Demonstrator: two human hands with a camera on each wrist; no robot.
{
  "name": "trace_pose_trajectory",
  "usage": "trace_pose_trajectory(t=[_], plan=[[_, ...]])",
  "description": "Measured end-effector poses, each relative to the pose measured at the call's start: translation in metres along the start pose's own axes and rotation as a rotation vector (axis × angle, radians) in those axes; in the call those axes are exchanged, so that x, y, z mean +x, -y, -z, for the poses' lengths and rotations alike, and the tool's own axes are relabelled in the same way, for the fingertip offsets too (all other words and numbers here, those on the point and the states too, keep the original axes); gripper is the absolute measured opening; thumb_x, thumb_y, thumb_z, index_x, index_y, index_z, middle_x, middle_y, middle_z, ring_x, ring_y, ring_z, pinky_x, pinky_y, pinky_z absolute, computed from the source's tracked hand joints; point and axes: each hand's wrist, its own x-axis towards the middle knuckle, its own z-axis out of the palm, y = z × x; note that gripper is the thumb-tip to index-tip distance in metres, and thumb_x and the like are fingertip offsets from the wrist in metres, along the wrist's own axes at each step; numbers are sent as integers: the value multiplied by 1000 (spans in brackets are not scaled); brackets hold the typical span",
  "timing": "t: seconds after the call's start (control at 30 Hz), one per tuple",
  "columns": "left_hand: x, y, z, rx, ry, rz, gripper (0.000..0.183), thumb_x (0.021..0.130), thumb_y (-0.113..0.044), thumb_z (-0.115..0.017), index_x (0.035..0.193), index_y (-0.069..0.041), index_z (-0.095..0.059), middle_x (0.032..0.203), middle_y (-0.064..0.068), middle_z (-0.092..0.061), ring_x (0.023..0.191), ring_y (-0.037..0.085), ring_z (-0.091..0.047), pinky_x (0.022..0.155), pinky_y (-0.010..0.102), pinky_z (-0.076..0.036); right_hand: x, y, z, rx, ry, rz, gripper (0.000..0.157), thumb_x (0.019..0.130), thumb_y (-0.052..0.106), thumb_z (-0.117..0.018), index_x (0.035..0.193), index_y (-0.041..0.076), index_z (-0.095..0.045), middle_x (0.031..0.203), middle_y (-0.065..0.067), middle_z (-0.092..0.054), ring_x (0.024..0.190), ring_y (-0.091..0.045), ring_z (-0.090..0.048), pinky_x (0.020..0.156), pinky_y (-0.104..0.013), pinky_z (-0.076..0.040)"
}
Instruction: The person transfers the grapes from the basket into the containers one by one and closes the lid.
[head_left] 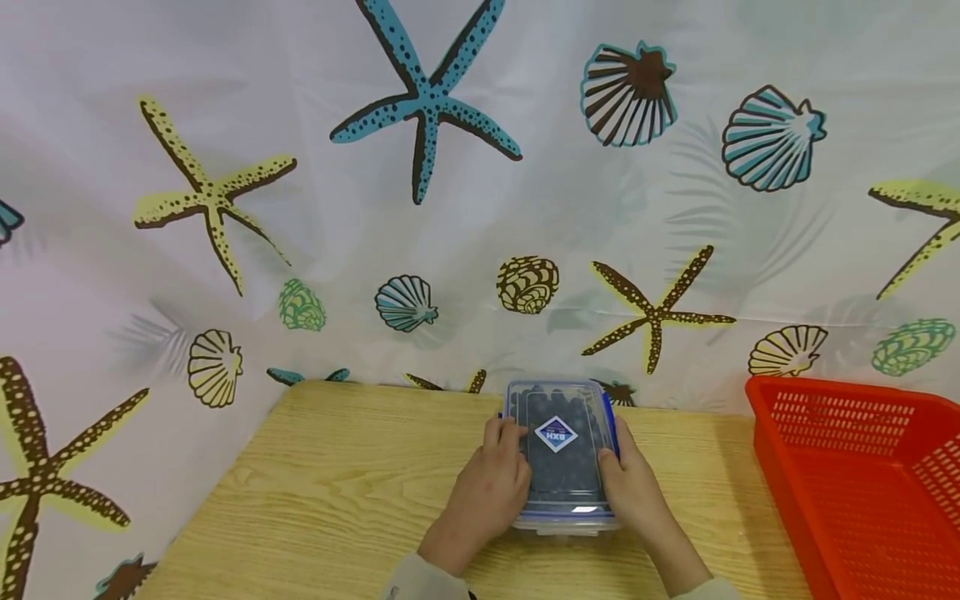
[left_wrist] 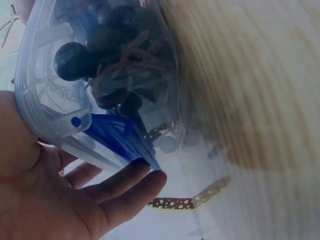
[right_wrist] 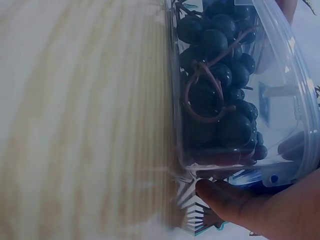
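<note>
A clear lidded plastic food container [head_left: 566, 450] stands on the wooden table, full of dark grapes [right_wrist: 215, 80] with some stems among them. Its lid carries a diamond-shaped white and purple label. My left hand [head_left: 487, 483] holds the container's left side. In the left wrist view, its fingertips touch a blue latch [left_wrist: 117, 135] that sticks out from the wall. My right hand [head_left: 637, 483] grips the opposite side, thumb on the lid's edge, beside another blue latch [head_left: 611, 425]. The right fingers are mostly hidden behind the container.
A red perforated plastic basket [head_left: 795, 500] sits on the right of the table. The light wooden tabletop [head_left: 337, 483] extends to the left of the container. Behind the table hangs a white curtain [head_left: 465, 233] printed with starfish and shells.
</note>
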Motion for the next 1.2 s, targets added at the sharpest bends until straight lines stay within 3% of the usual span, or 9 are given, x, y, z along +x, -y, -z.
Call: trace_pose_trajectory(t=[0.3, 0.37, 0.43, 0.53, 0.6, 0.73, 0.87, 1.0, 1.2], plan=[[0, 2, -3, -132, 1, 87, 34, 103, -9, -39, 135, -3, -50, 152, 18, -31, 50, 13, -44, 45, 29, -41, -1, 2, 0, -26, 6, -6, 61, 106, 8, -36, 157, -11, -10, 158, -35, -19, 146, -49, -19, 115, -59, -16], [0, 4, -4, -196, 17, 120, 38, 104, -12, -38, 140, -6, -46, 157, 19, -25, 63, 21, -59, 57, 37, -52, -1, 2, 1, -29, 6, 0, 61, 106, 7, -36, 157, -11, -10, 158, -35, -19, 145, -49, -19, 115, -59, -17], [0, 7, -5, -272, 34, 146, 41, 105, -15, -37, 145, -8, -42, 161, 21, -19, 99, 36, -65, 81, 49, -55, -1, 2, 1, -30, 7, 3, 61, 106, 7, -36, 157, -11, -9, 158, -35, -19, 145, -49, -20, 115, -59, -17], [-1, 9, -4, -374, 55, 161, 46, 105, -17, -37, 151, -9, -36, 164, 24, -11, 142, 47, -30, 109, 61, -32, -1, 2, 1, -35, 9, 3, 61, 106, 8, -36, 157, -11, -9, 158, -35, -19, 145, -49, -20, 115, -60, -17], [-1, 9, -3, -395, 63, 166, 48, 106, -18, -36, 153, -10, -36, 165, 24, -10, 145, 46, -25, 111, 61, -29, -1, 2, 1, -35, 8, 3, 61, 106, 8, -37, 157, -11, -10, 158, -35, -19, 145, -49, -20, 115, -60, -18], [-2, 6, -1, -351, 52, 177, 49, 105, -20, -38, 153, -12, -40, 164, 22, -15, 142, 48, -32, 108, 64, -31, -1, 2, 1, -41, 4, 3, 61, 106, 8, -37, 157, -10, -10, 158, -35, -21, 145, -49, -22, 115, -60, -18], [-2, 3, -2, -235, 18, 207, 49, 104, -23, -41, 152, -15, -47, 162, 22, -24, 133, 52, -43, 103, 70, -31, -1, 3, 1, -45, -1, 18, 60, 106, 8, -38, 157, -11, -11, 157, -36, -23, 144, -50, -23, 114, -61, -20], [-2, 0, -4, -120, -32, 214, 47, 103, -23, -45, 149, -18, -53, 160, 22, -29, 131, 50, -44, 101, 69, -30, 0, 3, 1, -45, -3, 23, 60, 106, 8, -38, 156, -12, -11, 156, -37, -22, 143, -51, -23, 114, -62, -20], [-2, -4, -5, -116, -77, 192, 43, 103, -16, -48, 145, -11, -57, 158, 30, -28, 131, 50, -41, 105, 66, -30, -1, 1, 1, -31, 4, -2, 61, 106, 8, -38, 157, -11, -11, 158, -35, -20, 145, -50, -20, 115, -60, -18]])
